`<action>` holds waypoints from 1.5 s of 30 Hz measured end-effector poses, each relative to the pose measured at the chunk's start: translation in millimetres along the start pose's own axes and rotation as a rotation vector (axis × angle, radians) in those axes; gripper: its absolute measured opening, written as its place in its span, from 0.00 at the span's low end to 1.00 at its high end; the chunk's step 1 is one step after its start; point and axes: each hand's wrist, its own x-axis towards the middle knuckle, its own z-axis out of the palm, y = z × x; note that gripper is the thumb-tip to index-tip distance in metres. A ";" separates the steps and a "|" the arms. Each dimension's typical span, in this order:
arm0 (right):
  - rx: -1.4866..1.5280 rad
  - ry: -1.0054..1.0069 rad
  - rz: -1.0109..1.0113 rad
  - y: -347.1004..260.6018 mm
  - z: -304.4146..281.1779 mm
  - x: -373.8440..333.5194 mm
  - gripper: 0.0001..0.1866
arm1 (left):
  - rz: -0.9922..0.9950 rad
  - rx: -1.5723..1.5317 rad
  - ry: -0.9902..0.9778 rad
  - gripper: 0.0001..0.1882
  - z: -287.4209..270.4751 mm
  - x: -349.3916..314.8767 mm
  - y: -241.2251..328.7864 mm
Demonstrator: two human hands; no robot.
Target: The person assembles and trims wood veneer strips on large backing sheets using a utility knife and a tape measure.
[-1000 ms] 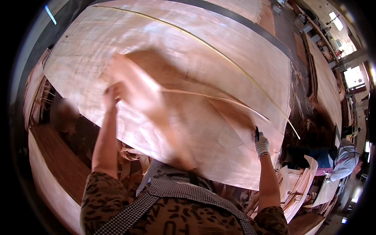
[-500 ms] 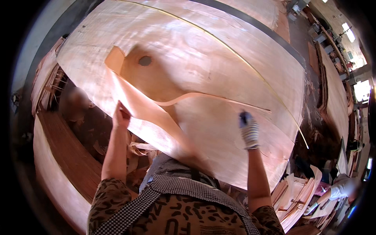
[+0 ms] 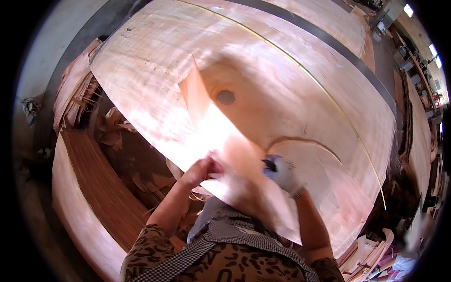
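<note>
A loose strip of thin wood veneer, bent and standing up from the sheet, runs from a raised corner down toward my body. Its lower part is smeared by motion. My bare left hand has its fingers closed at the strip's left edge. My right hand, in a white glove with blue fingers, is closed beside the strip's right side. Something small and dark shows at its fingertips, too blurred to name. Beneath lies a large pale veneer sheet with a round dark hole.
A thin yellow strip lies curved across the sheet. On the left stands a stack of veneer, with torn scraps beside it. More veneer pieces lie at lower right, near a blurred person.
My left hand has moved right onto the loose strip's edge. My right hand has come left, close to the strip. The strip has shifted and folded up more steeply; the whole view has shifted.
</note>
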 end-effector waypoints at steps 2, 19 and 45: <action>-0.303 -0.016 0.104 -31.4 -56.0 -10.6 0.11 | -0.111 0.615 -0.120 0.15 42.6 -11.7 42.6; -1.060 0.833 0.238 28.2 -306.1 -126.4 0.08 | 0.707 1.414 -0.594 0.07 307.8 151.8 149.6; -0.356 0.253 0.252 194.1 -92.8 60.5 0.09 | 0.920 1.691 0.515 0.23 166.5 277.6 5.1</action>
